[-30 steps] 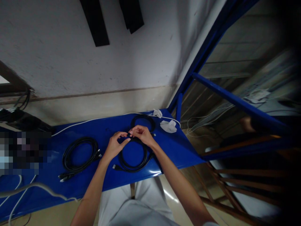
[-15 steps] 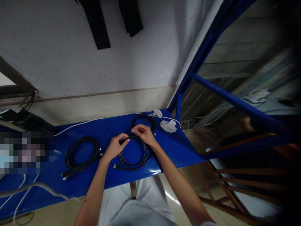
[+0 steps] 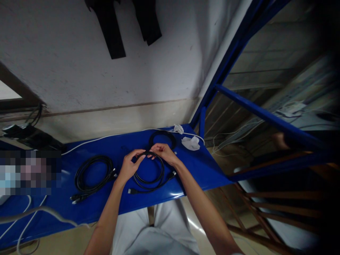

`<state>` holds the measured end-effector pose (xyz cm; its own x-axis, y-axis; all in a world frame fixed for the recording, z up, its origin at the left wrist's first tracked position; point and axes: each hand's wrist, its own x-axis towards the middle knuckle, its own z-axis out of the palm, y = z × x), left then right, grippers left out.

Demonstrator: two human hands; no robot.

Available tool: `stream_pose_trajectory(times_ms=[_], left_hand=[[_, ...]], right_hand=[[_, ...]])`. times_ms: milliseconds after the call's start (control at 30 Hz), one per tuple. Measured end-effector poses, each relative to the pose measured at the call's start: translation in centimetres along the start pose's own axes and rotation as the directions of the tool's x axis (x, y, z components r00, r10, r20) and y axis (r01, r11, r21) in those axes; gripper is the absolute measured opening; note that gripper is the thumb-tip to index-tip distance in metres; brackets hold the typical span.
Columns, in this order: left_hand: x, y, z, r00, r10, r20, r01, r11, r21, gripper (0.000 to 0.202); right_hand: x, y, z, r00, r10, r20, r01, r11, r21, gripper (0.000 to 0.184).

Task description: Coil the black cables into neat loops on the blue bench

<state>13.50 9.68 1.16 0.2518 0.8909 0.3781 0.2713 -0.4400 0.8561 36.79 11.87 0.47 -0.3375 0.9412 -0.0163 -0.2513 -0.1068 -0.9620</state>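
Note:
A coiled black cable (image 3: 162,170) stands partly on the blue table in front of me, its two plug ends lying loose at the near left and right of the loop. My left hand (image 3: 132,163) pinches the far side of this coil between thumb and fingers. Close beside it, my right hand (image 3: 162,153) has its fingers closed at the same top stretch of the coil; its fingertips nearly meet the left ones. Behind the right hand lies another black cable coil (image 3: 174,139). To the left rests a larger coil of black cables (image 3: 77,177) with several plugs.
A blue table (image 3: 204,170) runs along the wall. Crumpled white paper (image 3: 190,143) lies at its far right, near a white cord (image 3: 98,138). A blue metal frame (image 3: 255,108) rises at the right. Grey and white cables (image 3: 50,211) cross the near left. A wooden chair (image 3: 281,196) stands at right.
My right hand has come down and left to the top of the coil, next to my left hand. The coil has shifted slightly, and its right plug now shows clear of the forearm.

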Motion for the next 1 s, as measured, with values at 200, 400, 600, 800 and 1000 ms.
stream_pose_trajectory(times_ms=[200,400,600,800,1000], left_hand=[[0.1,0.9,0.3,0.989,0.145,0.014,-0.145,0.987,0.070,0.021],[-0.5,1.4,0.2,0.972,0.225,0.061,-0.231,0.968,0.099,0.024],[-0.5,0.2,0.5,0.937,0.347,0.028,-0.345,0.914,0.212,0.025],[-0.5,-0.5,0.8,0.913,0.408,-0.004,-0.397,0.890,0.225,0.020],[-0.2,0.8,0.9,0.960,0.281,-0.002,-0.278,0.951,0.134,0.011]], right_hand=[[-0.1,0.0,0.4,0.997,0.076,0.023,-0.078,0.993,0.090,0.036],[0.0,0.2,0.4,0.992,0.125,0.033,-0.128,0.984,0.125,0.036],[0.0,0.4,0.3,0.989,0.146,0.034,-0.149,0.981,0.127,0.035],[0.2,0.6,0.2,0.989,0.148,0.025,-0.150,0.982,0.113,0.036],[0.1,0.8,0.1,0.991,0.128,0.038,-0.132,0.985,0.110,0.036]])
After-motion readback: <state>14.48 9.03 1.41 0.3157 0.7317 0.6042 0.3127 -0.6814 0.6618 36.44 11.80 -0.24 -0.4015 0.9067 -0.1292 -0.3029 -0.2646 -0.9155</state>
